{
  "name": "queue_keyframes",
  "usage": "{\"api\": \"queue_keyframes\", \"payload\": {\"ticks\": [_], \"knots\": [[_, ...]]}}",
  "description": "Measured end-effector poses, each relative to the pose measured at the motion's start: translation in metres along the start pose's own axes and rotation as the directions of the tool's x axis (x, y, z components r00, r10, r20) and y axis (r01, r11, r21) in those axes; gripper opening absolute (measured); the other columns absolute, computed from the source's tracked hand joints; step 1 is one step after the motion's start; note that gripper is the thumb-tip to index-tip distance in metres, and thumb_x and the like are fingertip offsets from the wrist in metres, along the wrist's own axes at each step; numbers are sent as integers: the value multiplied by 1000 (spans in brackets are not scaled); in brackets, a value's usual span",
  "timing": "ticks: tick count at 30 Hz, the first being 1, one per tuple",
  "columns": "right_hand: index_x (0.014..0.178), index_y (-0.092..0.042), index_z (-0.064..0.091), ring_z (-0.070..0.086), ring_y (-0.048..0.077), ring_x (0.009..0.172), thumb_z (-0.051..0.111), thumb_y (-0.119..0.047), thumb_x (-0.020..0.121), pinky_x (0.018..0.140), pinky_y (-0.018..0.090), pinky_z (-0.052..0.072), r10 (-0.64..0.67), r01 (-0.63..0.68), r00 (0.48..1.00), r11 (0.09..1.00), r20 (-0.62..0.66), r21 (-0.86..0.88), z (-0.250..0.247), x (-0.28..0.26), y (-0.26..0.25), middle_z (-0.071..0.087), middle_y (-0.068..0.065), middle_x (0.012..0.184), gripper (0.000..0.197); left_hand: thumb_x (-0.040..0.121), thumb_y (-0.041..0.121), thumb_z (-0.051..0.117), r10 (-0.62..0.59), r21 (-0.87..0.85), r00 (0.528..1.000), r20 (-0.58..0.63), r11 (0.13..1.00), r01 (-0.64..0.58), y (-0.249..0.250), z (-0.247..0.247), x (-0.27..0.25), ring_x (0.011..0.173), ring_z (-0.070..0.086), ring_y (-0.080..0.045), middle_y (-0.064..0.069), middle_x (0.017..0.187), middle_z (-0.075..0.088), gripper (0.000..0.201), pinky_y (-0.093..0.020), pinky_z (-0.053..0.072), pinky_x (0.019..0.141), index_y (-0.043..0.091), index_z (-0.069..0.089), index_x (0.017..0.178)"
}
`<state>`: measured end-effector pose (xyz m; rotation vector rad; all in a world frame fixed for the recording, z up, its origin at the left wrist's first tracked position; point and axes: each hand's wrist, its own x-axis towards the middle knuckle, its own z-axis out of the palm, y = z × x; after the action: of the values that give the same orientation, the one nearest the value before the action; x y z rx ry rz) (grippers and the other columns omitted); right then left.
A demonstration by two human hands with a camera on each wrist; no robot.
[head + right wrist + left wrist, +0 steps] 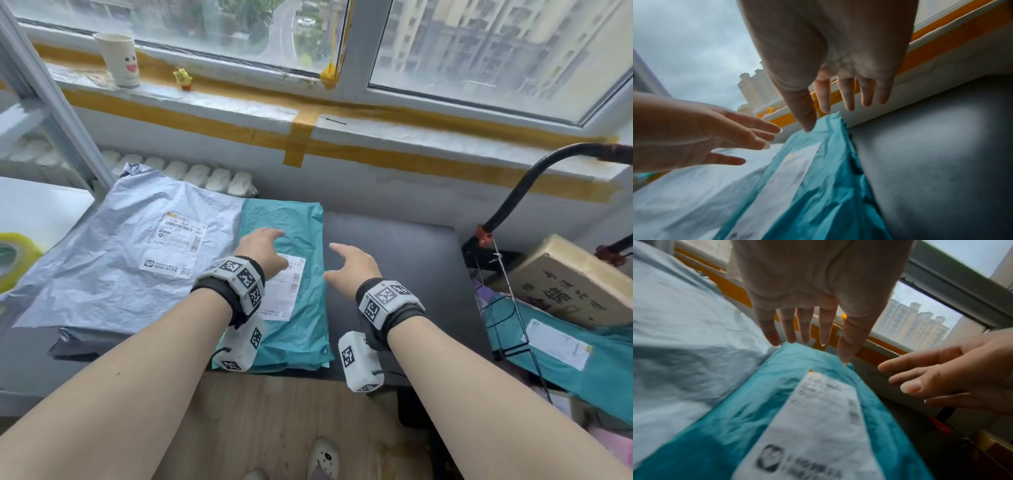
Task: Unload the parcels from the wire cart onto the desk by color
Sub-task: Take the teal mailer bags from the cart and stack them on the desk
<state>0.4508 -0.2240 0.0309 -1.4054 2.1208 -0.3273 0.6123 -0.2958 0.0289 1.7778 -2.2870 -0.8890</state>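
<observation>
Both our hands hover with fingers spread and holding nothing in the head view, left hand [262, 247] over the teal parcel [301, 308], right hand [351, 265] just beside it; the parcel lies flat on the counter [394, 260], long axis running away from us toward the window, next to the silver parcel [113, 260]. From the left wrist, straight fingers [804, 326] reach past the label [818, 426]. From the right wrist, bare counter shows alongside, so we judge the next teal parcel [561, 359] in the wire cart [513, 308] should stack squarely here.
</observation>
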Motion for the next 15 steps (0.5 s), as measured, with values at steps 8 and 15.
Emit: {"api": "queue_keyframes", "payload": {"ticks": [8, 15], "knots": [[105, -29, 68, 53, 17, 113, 61, -22, 82, 89, 22, 40, 217, -195, 965, 969, -144, 153, -50, -80, 80, 63, -1, 119, 25, 84, 17, 58, 238, 4, 962, 136, 971, -241, 105, 47, -35, 121, 52, -20, -1, 131, 57, 42, -28, 39, 100, 23, 57, 125], [95, -24, 72, 61, 18, 106, 62, -18, 82, 89, 20, 42, 385, -317, 892, 906, -236, 279, -87, -155, 176, 69, -2, 108, 17, 85, 21, 59, 382, 35, 875, 296, 911, -410, 193, 115, -89, 118, 53, -17, 3, 128, 58, 36, -28, 41, 98, 24, 59, 121]]}}
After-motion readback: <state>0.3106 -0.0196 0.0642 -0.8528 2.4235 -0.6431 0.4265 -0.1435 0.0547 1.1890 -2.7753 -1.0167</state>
